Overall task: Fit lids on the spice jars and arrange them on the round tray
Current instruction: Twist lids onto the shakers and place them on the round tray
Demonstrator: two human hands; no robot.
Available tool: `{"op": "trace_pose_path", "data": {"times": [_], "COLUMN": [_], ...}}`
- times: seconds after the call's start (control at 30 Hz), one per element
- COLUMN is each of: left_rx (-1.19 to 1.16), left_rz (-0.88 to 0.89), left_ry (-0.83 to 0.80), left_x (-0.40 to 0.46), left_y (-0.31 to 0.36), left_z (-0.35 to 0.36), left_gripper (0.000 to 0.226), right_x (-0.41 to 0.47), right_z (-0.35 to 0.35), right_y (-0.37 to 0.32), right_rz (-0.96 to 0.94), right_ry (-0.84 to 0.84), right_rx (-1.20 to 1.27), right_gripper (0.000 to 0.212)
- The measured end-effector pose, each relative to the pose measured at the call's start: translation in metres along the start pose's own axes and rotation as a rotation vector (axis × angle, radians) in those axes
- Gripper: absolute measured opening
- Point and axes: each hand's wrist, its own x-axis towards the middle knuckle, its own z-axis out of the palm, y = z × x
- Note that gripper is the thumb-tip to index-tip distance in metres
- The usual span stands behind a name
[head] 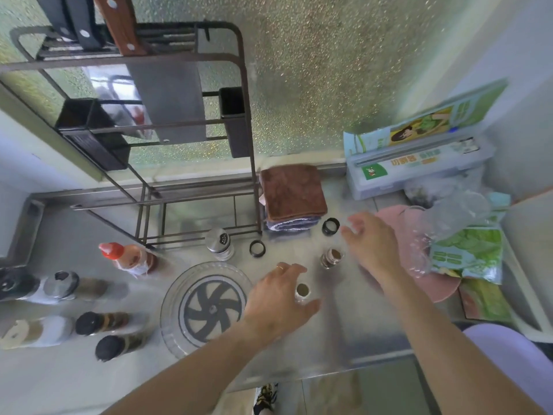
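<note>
Two lidless glass spice jars stand on the steel counter: one (302,292) between the thumb and fingers of my left hand (276,301), whose fingers are spread around it, and another (331,257) further back. My right hand (371,241) hovers open just right of that second jar. Two black ring lids lie loose, one (257,248) near the rack foot and one (330,226) beside the folded cloth, close to my right fingertips. The clear round tray (206,305) with a dark pinwheel centre sits left of my left hand, with nothing on it.
A metal-capped shaker (220,244) and a red-capped bottle (131,259) stand behind the tray. Several capped jars (101,323) sit at the left. A dark wire rack (179,190), folded brown cloth (291,196), pink board (419,259), film box (416,169) and plastic bags crowd the back and right.
</note>
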Motion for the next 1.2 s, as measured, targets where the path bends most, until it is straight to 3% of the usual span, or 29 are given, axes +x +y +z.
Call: {"op": "trace_pose_path", "data": {"times": [0.13, 0.23, 0.43, 0.57, 0.73, 0.8, 0.87, 1.07, 1.2], "left_rx": [0.121, 0.162, 0.138, 0.044, -0.075, -0.157, -0.227, -0.300, -0.295], "left_rz": [-0.010, -0.026, -0.031, -0.030, -0.022, 0.027, 0.082, 0.191, 0.198], "left_ry": [-0.063, -0.078, -0.067, 0.032, 0.217, 0.280, 0.292, 0.347, 0.399], "left_x": [0.019, 0.026, 0.034, 0.033, 0.025, 0.020, 0.013, -0.006, -0.022], "left_y": [0.004, -0.002, -0.011, -0.010, 0.000, 0.004, 0.007, 0.015, 0.019], "left_z": [0.018, 0.028, 0.039, 0.035, 0.018, 0.010, 0.004, -0.010, -0.020], "left_gripper": [0.051, 0.037, 0.035, 0.033, 0.031, 0.031, 0.037, 0.054, 0.046], "right_x": [0.069, 0.097, 0.112, 0.092, 0.021, -0.014, -0.044, -0.078, -0.091], "right_z": [0.028, 0.057, 0.079, 0.051, -0.023, -0.045, -0.057, -0.060, -0.063], "right_y": [-0.010, -0.005, 0.007, 0.002, -0.019, -0.028, -0.034, -0.037, -0.043], "right_rz": [0.011, 0.008, 0.034, -0.004, -0.110, -0.198, -0.292, -0.553, -0.675], "right_ry": [-0.270, -0.377, -0.325, -0.209, -0.025, -0.072, -0.175, -0.282, -0.250], "right_rx": [-0.190, -0.328, -0.416, -0.383, 0.100, 0.288, 0.350, 0.123, -0.013], "right_gripper": [0.041, 0.047, 0.041, 0.035, 0.048, 0.037, 0.040, 0.046, 0.049]}}
